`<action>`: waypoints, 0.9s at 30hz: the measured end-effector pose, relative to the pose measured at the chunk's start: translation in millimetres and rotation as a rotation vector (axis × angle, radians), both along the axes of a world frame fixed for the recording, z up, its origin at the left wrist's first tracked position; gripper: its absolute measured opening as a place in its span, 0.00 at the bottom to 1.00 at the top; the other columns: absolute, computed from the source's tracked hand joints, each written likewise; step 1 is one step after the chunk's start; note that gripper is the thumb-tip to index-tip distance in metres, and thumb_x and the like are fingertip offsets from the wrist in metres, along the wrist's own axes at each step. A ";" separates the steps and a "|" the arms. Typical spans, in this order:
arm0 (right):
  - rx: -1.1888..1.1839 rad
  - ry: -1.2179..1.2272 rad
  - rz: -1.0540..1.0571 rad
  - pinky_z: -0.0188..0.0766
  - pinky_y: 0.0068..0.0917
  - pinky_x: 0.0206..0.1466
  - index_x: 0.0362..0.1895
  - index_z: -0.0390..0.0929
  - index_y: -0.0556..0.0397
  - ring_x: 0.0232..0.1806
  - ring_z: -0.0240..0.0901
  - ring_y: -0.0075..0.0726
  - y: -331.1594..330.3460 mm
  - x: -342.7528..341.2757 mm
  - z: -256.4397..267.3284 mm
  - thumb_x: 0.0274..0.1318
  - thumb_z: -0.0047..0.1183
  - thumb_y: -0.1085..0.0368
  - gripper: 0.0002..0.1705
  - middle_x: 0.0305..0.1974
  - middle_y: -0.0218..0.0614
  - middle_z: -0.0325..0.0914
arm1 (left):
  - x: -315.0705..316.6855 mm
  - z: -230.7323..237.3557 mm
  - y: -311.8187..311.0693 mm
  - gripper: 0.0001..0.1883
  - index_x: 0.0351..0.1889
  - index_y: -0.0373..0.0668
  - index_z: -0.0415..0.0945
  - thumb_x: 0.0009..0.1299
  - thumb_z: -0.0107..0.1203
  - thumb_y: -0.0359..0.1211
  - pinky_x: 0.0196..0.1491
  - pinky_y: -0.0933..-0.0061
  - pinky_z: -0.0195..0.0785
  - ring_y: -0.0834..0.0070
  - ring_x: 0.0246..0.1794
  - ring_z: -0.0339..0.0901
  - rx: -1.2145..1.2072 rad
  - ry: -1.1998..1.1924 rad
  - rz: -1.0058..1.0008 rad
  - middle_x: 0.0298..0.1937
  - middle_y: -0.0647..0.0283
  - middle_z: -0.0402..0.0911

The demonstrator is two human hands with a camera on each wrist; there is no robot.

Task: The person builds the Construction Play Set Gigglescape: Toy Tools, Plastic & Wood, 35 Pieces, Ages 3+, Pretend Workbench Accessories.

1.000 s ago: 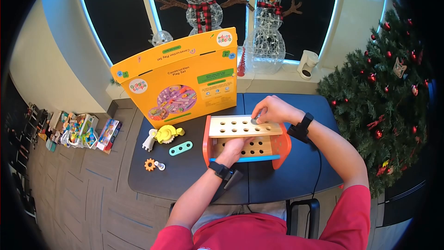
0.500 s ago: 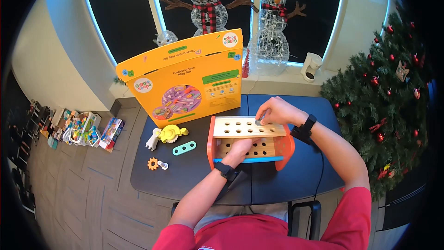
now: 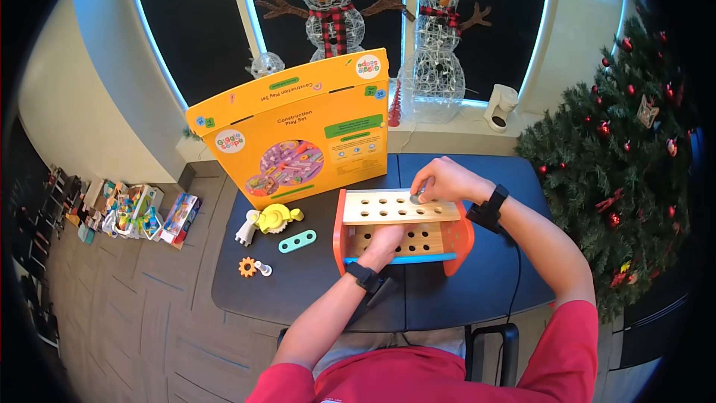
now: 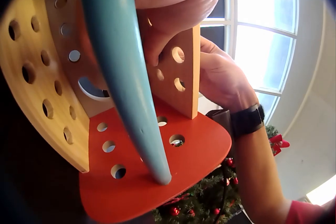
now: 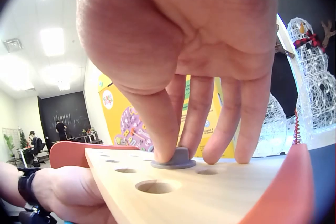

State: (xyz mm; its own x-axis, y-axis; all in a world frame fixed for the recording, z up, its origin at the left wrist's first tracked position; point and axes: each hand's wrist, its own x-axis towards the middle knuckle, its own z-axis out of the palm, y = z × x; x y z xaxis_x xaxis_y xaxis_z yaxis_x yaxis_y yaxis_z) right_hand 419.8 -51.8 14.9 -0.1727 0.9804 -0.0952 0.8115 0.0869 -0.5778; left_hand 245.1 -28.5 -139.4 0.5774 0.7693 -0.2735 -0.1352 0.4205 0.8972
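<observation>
A toy workbench has a pale top board (image 3: 365,207), a lower holed board (image 3: 429,246), red end panels (image 3: 459,242) and a blue front bar (image 3: 418,258). My right hand (image 3: 451,180) pinches the grey head of a toy bolt (image 5: 176,158) between thumb and fingers. The bolt's flange sits flat on the top board, and other fingertips touch the wood beside it. From the front, my left hand (image 3: 386,240) reaches between the two boards. Its thumb points up toward the top board's underside in the left wrist view; the other fingertips are hidden, so I cannot tell their grip.
Left of the workbench lie a turquoise holed strip (image 3: 297,241), an orange gear (image 3: 247,266), a white-grey bolt (image 3: 262,268) and a yellow toy piece (image 3: 276,218). A tall yellow box (image 3: 298,127) stands behind. A decorated tree (image 3: 604,172) rises at the right.
The head view has shifted slightly. My right hand stays on the grey bolt at the same hole. A left finger that showed stretched under the top board is now tucked from sight.
</observation>
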 end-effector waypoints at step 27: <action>0.051 -0.015 0.030 0.79 0.29 0.41 0.43 0.92 0.51 0.33 0.85 0.31 -0.1 1.7 -2.2 0.48 0.71 0.68 0.14 0.29 0.38 0.88 | -2.6 4.1 -3.5 0.17 0.59 0.39 0.79 0.73 0.64 0.26 0.57 0.72 0.77 0.77 0.55 0.79 -0.005 -0.052 0.079 0.56 0.64 0.83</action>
